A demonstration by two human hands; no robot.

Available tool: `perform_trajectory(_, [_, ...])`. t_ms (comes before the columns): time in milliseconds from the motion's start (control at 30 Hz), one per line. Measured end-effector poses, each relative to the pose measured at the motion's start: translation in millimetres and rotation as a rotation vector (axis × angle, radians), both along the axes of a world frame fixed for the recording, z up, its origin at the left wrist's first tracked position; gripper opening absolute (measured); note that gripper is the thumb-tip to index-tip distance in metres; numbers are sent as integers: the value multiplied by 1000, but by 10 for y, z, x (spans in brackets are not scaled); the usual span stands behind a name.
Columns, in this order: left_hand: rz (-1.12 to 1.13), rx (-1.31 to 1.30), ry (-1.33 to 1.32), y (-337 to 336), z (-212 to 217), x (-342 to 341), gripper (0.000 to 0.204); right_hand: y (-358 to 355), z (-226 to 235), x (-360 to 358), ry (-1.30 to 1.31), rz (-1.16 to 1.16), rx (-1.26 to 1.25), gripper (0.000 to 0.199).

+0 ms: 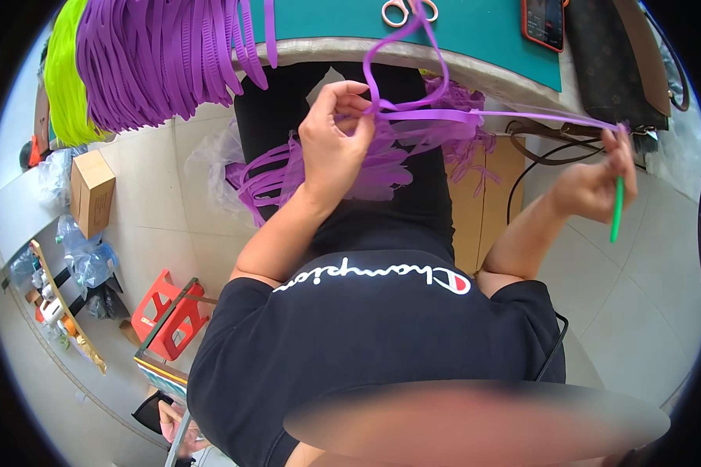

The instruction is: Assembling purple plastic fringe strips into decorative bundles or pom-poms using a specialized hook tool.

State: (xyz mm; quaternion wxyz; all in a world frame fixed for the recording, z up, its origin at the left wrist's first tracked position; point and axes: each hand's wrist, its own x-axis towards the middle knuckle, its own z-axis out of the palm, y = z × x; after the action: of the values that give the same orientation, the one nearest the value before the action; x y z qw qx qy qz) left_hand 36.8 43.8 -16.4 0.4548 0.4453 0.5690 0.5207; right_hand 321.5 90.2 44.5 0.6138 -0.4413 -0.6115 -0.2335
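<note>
My left hand [339, 136] is closed in a pinch on a purple strap [432, 114], whose loop rises over the table edge. From there a thin purple strip [541, 116] runs taut to my right hand [600, 179], out to the right. That hand is closed on the strip's end and on a slim green stick-like tool [618, 210], which points downward; its tip is hidden. On my lap, below my left hand, lie several purple straps [276, 175] and thin clear film.
Purple straps [160, 62] and lime-green ones [64, 86] hang over the table [319, 19] at far left. Scissors [395, 12], a phone [543, 23] and a dark bag [615, 62] are along its top. Purple scraps [463, 117] hang beside my lap. A red stool [167, 315] and box [91, 191] stand left.
</note>
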Motion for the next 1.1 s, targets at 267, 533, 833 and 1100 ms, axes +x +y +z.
perform_trajectory(267, [50, -44, -116, 68, -72, -216, 25, -214, 128, 691, -7, -368, -84, 24])
perform_trajectory(533, [221, 42, -297, 211, -4, -589, 29, -374, 63, 1216, 74, -579, -81, 27])
perform_trajectory(833, [-257, -143, -499, 57, 289, -604, 17, -422, 299, 413, 446, 326, -1236, 24])
perform_trajectory(1100, [-401, -179, -466, -53, 636, -526, 19, 1272, -36, -1161, -181, 300, -939, 43])
